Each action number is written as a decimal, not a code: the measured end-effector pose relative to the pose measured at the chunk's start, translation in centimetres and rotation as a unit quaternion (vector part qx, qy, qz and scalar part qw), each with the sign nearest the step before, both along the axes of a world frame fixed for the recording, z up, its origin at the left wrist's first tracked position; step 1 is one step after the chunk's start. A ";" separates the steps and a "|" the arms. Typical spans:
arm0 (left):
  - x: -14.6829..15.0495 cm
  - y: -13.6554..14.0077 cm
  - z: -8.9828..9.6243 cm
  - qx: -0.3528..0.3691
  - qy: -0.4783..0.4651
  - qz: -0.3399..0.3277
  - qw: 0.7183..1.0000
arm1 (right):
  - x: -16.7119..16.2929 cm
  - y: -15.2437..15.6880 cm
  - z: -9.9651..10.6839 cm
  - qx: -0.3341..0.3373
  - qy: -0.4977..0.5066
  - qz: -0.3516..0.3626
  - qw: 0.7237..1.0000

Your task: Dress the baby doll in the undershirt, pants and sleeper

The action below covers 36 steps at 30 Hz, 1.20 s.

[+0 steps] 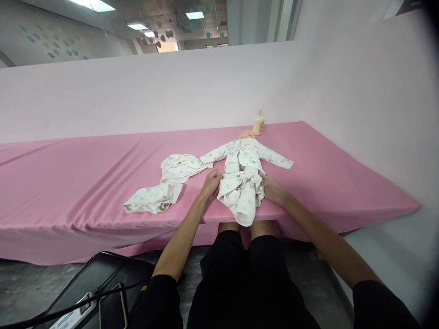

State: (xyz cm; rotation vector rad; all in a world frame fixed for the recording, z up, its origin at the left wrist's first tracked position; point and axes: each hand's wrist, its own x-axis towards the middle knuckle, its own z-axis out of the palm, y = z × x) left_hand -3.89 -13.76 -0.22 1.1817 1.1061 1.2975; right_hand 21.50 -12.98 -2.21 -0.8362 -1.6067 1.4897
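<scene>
A doll lies on its back on the pink-covered table, its peach-coloured head (246, 134) toward the wall. It wears a white printed baby jacket (249, 153) with both sleeves spread. White printed baby pants (240, 194) are bunched around its legs, one leg end hanging at the table's front edge. My left hand (211, 181) pinches the left side of the pants' waist. At the opposite side, my right hand (272, 188) grips the same garment, its fingertips partly hidden by the cloth.
Two more white printed cloth pieces, one crumpled (180, 167) and one folded (151, 199), lie to the left on the pink tablecloth (103, 178). A cream pump bottle (259, 123) stands by the wall. Below left, a black seat (113, 269) holds a phone (113, 308) and a power strip.
</scene>
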 end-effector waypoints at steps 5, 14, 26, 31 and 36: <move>-0.1 1.6 0.0 0.008 0.076 0.025 0.997 | -0.1 0.2 -0.1 -0.084 0.102 0.027 0.991; -0.9 6.4 -0.3 0.075 0.148 0.082 0.983 | -0.2 -0.3 0.8 -0.073 0.084 0.005 0.994; 0.1 6.3 -1.6 0.111 0.151 0.096 0.978 | 2.4 -0.4 0.8 -0.029 -0.051 -0.021 0.998; -0.7 6.0 -1.4 0.101 0.137 0.064 0.983 | 4.5 -0.7 1.3 0.009 -0.138 -0.029 0.990; -0.9 6.1 -1.4 0.023 0.004 0.052 0.998 | 4.2 -0.3 0.9 0.090 -0.194 -0.062 0.975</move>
